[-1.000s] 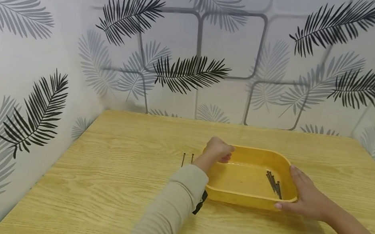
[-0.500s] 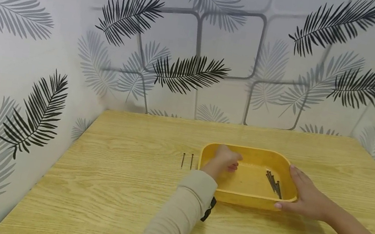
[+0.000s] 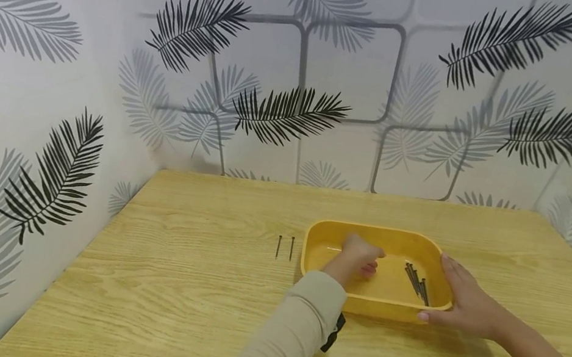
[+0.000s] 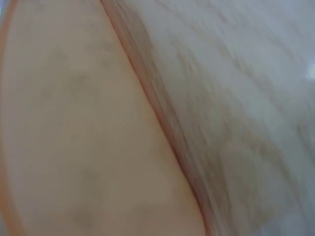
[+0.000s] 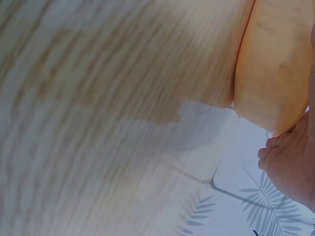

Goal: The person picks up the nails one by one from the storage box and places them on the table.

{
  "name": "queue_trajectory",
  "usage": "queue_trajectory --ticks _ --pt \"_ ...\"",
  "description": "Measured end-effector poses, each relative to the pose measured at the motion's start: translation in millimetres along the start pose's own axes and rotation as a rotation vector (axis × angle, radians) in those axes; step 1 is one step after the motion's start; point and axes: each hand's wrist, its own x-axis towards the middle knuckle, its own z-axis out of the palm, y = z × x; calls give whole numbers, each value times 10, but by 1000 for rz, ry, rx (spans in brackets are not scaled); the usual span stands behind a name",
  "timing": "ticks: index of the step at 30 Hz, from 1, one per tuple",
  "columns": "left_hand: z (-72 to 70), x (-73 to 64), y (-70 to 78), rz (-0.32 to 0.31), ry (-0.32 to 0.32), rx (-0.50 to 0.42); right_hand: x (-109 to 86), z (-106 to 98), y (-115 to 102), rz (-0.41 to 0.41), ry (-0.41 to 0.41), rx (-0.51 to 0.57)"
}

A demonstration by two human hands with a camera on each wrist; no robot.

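Note:
A yellow plastic tray [image 3: 388,309] stands on the wooden table, with several dark nails [image 3: 417,282] bunched near its right end. My left hand [image 3: 356,257] is over the inside of the tray, left of those nails, fingers curled and index finger toward the right. I cannot tell whether a nail is between its fingers. My right hand [image 3: 473,302] grips the tray's right end, thumb at the front wall and fingers along the side. In the right wrist view this hand [image 5: 290,164] lies against the tray wall [image 5: 273,64]. The tray's outer wall [image 4: 93,123] fills the left wrist view's left side.
Two more nails [image 3: 285,248] lie side by side on the table [image 3: 165,284], just left of the tray. Behind the table rises a wall [image 3: 344,88] with a leaf pattern, and another patterned wall [image 3: 12,119] borders the left side.
My left hand has moved right and slightly nearer me, from the tray's left rim to over its middle. My right hand, the tray and the nails stay put.

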Motion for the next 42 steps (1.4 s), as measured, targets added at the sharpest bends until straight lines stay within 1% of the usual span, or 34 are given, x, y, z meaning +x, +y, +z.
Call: queue_trajectory --ticks 5,12,16,21,27,32,38,42 --pt "125 -67 7 -23 3 -23 -3 2 8 0 7 -4" --pt "300 -121 16 -16 44 -32 18 12 6 -5 6 -6" --pt "387 -142 21 -11 53 -53 23 2 -11 3 3 -14" --pt "453 -160 21 -28 30 -93 35 -10 -20 5 7 -14" --pt "533 -185 45 -56 11 -105 61 -12 -14 -10 14 -26" --pt "628 -209 37 -65 27 -126 58 -15 -18 -15 11 -9" --pt "715 -213 37 -60 42 -118 55 -18 -20 -18 17 -14" --pt "741 -240 50 -51 27 -72 51 -21 -34 -19 14 -16"
